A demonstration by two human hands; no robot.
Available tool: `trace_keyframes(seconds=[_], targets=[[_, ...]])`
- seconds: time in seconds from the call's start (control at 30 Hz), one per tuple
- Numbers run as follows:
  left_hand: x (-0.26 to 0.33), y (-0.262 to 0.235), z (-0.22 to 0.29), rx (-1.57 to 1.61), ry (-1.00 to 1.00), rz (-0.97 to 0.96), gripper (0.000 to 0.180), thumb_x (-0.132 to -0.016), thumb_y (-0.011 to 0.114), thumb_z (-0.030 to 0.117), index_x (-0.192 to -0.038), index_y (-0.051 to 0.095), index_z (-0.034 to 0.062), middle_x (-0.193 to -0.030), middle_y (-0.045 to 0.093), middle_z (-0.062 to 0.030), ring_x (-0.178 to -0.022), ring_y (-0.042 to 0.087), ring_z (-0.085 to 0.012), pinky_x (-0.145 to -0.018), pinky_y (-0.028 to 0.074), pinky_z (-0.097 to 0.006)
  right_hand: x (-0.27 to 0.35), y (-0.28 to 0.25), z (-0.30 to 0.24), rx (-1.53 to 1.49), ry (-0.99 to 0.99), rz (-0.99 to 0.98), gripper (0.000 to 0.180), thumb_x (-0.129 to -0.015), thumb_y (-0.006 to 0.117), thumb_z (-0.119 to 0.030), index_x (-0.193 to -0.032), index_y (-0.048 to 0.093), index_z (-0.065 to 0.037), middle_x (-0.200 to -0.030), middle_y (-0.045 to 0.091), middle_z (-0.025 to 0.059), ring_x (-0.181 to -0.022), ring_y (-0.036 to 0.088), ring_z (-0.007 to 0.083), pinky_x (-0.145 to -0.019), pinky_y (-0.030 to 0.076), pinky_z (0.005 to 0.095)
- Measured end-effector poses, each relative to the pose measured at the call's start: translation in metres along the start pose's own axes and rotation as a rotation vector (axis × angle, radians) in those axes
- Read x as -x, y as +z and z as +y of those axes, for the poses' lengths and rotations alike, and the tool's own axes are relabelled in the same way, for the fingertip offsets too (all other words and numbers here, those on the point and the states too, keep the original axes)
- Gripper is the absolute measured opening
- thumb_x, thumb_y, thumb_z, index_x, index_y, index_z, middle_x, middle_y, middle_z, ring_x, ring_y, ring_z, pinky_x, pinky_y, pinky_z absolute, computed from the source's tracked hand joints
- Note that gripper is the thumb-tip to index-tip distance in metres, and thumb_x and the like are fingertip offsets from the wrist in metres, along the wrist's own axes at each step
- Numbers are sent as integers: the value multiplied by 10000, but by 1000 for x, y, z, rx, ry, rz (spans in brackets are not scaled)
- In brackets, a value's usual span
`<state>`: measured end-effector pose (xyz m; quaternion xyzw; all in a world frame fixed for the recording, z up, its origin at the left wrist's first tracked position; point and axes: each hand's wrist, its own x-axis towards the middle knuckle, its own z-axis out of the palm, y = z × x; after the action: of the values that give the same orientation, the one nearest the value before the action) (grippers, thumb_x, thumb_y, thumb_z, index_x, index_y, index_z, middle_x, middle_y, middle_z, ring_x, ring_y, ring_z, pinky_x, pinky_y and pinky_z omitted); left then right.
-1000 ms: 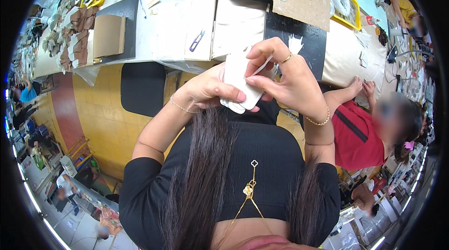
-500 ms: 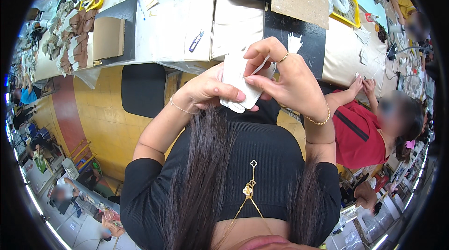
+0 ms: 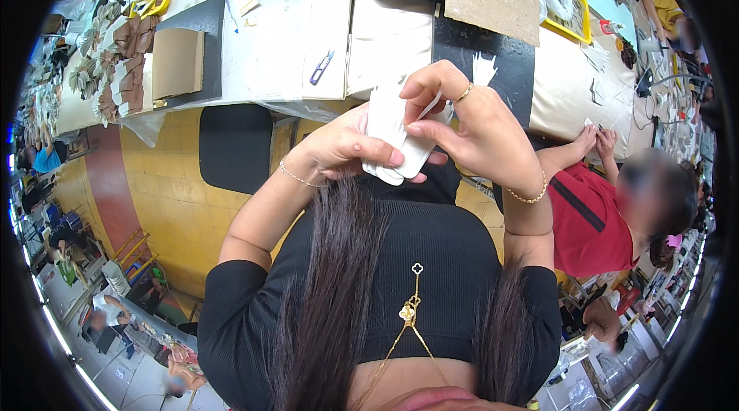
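The one view sits on my head and looks steeply down past my chest, close on my fingers (image 3: 419, 130) at frame centre. Beyond them it faces the worktable (image 3: 300, 34); below them, my own torso. The fisheye bends everything far from my fingers toward a dark rim.

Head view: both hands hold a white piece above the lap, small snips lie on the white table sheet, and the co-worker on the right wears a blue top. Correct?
Not quite. In the head view the co-worker's top is red, not blue. The rest stands: left hand and right hand hold the white piece, and the snips lie on the white sheet.
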<state>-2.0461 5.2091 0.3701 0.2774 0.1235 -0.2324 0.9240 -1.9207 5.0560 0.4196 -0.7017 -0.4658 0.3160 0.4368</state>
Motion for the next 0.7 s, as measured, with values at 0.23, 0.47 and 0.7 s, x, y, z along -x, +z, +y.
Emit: trace_keyframes(seconds=[0.23, 0.47, 0.7], targets=[[2, -1, -3, -24, 8, 20, 724, -705, 695, 31, -1354, 384, -49, -1148, 608, -233, -1024, 663, -321, -843, 594, -397, 1, 2, -2, 23, 14, 9, 349, -804, 694, -18, -1112, 536, -63, -809, 659, 74, -749, 678, 193, -638, 525, 293], [3, -2, -5, -62, -11, 62, 721, -697, 699, 36, -1346, 398, -45, -1122, 629, -245, -923, 698, -296, -820, 593, -348, 4, 5, -2, 62, -5, 26, 354, -807, 685, -10, -1125, 543, -73, -822, 662, 77, -769, 683, 193, -630, 529, 294], [0, -4, -9, -9, 3, 134, 667, -755, 676, 34, -1348, 383, -53, -1135, 608, -206, -949, 687, -319, -831, 598, -376, 6, 16, 3, 209, -148, 109, 404, -791, 689, 27, -1160, 561, -78, -821, 651, 73, -785, 679, 189, -712, 539, 291]])
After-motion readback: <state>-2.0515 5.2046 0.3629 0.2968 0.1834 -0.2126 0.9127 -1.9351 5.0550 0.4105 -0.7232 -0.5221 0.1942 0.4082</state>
